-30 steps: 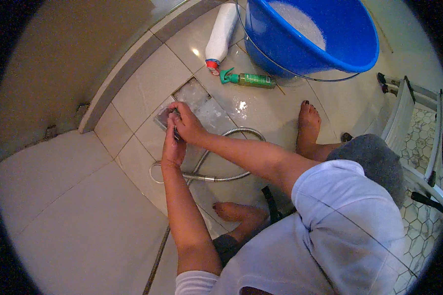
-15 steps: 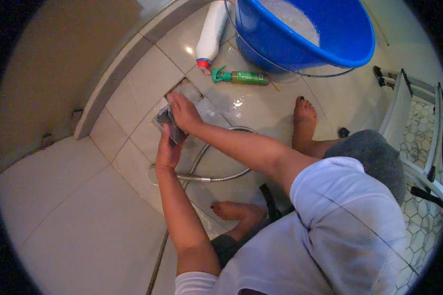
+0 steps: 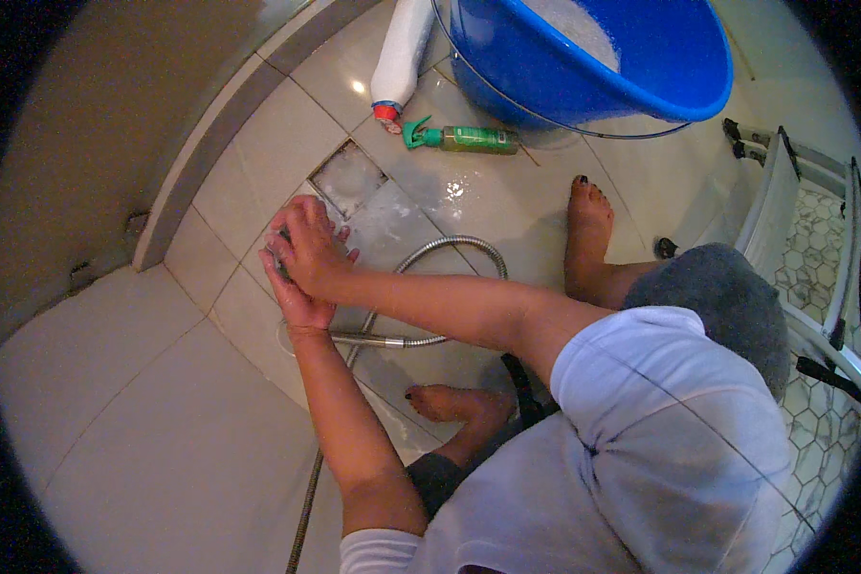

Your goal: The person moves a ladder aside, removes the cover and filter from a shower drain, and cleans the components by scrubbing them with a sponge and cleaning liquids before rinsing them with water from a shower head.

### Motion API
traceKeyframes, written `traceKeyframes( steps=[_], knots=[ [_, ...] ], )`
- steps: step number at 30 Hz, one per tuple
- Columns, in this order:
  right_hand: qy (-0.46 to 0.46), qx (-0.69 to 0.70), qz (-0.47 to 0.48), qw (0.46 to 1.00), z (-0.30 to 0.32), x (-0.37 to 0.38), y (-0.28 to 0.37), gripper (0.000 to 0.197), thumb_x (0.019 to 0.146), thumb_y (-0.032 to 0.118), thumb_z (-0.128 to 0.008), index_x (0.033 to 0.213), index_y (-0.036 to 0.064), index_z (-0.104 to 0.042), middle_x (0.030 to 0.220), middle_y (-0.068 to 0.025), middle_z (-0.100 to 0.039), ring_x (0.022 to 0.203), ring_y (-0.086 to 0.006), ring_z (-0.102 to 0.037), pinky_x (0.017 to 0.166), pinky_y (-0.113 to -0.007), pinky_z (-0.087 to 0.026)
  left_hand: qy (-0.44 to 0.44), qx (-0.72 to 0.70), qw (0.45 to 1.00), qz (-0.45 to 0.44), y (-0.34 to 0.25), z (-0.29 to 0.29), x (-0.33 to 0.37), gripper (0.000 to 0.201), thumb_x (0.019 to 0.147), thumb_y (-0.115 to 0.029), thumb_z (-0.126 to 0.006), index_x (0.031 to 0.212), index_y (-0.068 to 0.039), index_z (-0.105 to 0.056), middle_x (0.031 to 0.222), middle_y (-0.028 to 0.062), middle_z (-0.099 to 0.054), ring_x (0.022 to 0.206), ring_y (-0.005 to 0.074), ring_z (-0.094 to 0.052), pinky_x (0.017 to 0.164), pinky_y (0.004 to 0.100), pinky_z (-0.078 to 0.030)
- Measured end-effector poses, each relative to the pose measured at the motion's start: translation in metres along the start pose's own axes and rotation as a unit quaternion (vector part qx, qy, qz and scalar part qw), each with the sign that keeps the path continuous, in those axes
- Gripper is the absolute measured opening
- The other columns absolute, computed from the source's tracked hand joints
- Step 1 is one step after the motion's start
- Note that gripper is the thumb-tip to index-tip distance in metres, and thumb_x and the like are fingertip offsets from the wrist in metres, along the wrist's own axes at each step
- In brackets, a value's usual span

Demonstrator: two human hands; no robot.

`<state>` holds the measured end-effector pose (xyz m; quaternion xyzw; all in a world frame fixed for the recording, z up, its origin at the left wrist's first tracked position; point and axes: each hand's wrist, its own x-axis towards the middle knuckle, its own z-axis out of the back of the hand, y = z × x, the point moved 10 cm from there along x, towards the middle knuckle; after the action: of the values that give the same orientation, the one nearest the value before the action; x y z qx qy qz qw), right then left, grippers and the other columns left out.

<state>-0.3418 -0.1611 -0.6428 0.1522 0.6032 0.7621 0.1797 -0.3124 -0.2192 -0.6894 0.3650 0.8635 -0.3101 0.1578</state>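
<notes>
Both my hands are together low over the wet tiled floor, around a dark, square drain cover [image 3: 284, 235] that they mostly hide. My left hand [image 3: 299, 304] cups it from below, fingers closed. Across the top lies my right hand [image 3: 314, 247], its fingers bent over the cover's upper side. Whether a scrubbing pad is under the right palm cannot be seen. Just beyond the hands is the square drain recess [image 3: 348, 180], uncovered, with whitish suds in it and on the tiles beside it.
A blue bucket [image 3: 507, 81] with sudsy content stands at the far right. Near it lie a white bottle with a red cap [image 3: 400, 57] and a green-topped spray bottle [image 3: 478, 140]. The metal shower hose [image 3: 488, 251] loops by my forearms. A folding ladder [image 3: 770, 206] stands right.
My hands have drawn slightly left and away from the drain recess, which now shows fully. My right hand has slid over the cover, hiding most of it.
</notes>
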Motion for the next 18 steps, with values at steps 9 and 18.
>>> traceKeyframes(
  steps=[9, 18],
  knots=[
    [0.026, -0.093, 0.035, 0.995, -0.011, 0.017, -0.011, 0.031, 0.078, 0.019, -0.052, 0.104, 0.0022, -0.05, 0.111, -0.0194, -0.046, 0.108, -0.0382, -0.039, 0.09, -0.048, -0.033, 0.102, 0.001, 0.993, -0.062, -0.017, -0.014, 0.001, 0.059, 0.085, -0.056, -0.032, 0.131, -0.018, -0.034, 0.134, 0.0085, -0.034, 0.121, 0.0315, -0.034, 0.096, 0.0517, -0.028],
    [0.131, -0.072, 0.013, 0.989, -0.022, -0.013, -0.026, 0.052, 0.085, 0.024, -0.044, 0.126, -0.0049, -0.033, 0.135, -0.0229, -0.026, 0.126, -0.0407, -0.021, 0.103, -0.046, -0.018, -0.08, -0.02, 0.993, -0.082, -0.026, 0.024, -0.006, 0.054, 0.09, -0.045, -0.033, 0.13, -0.009, -0.035, 0.129, 0.0094, -0.041, 0.116, 0.0267, -0.041, 0.097, 0.0388, -0.032]
  ],
)
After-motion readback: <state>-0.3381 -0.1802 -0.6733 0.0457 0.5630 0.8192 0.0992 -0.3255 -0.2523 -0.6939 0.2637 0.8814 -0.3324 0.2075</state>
